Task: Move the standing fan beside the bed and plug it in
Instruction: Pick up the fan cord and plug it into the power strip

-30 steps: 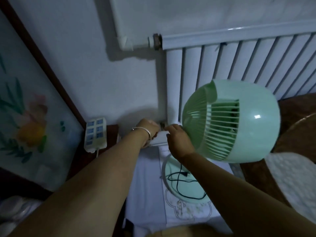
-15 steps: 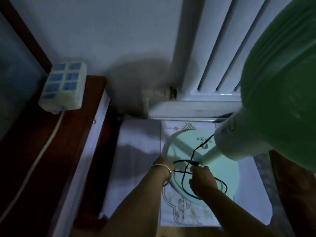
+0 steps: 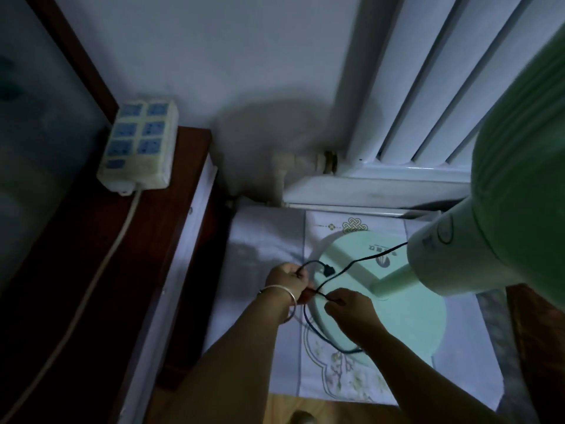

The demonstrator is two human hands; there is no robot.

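Observation:
A mint-green standing fan stands on the floor with its round base [image 3: 406, 313] on a patterned mat, and its head [image 3: 519, 185] fills the right side of the head view. Its thin black cord [image 3: 363, 260] runs from the fan's neck down across the base. My left hand [image 3: 287, 281], with a bangle on the wrist, grips the cord near its black plug [image 3: 328, 270]. My right hand [image 3: 348, 307] pinches the cord a little lower, over the base's left edge. A white power strip [image 3: 139, 145] with blue sockets lies on the dark wooden ledge at the left.
A white radiator [image 3: 412, 96] covers the wall behind the fan, with a pipe joint [image 3: 305, 162] at its lower left. The wooden bed frame [image 3: 128, 270] runs down the left. The strip's white cable [image 3: 101, 267] trails across it. A pale mat [image 3: 263, 240] covers the floor.
My view dropped from the fan head to the floor. Both hands went down to the base and took up the cord; the left hand now holds the plug end lifted.

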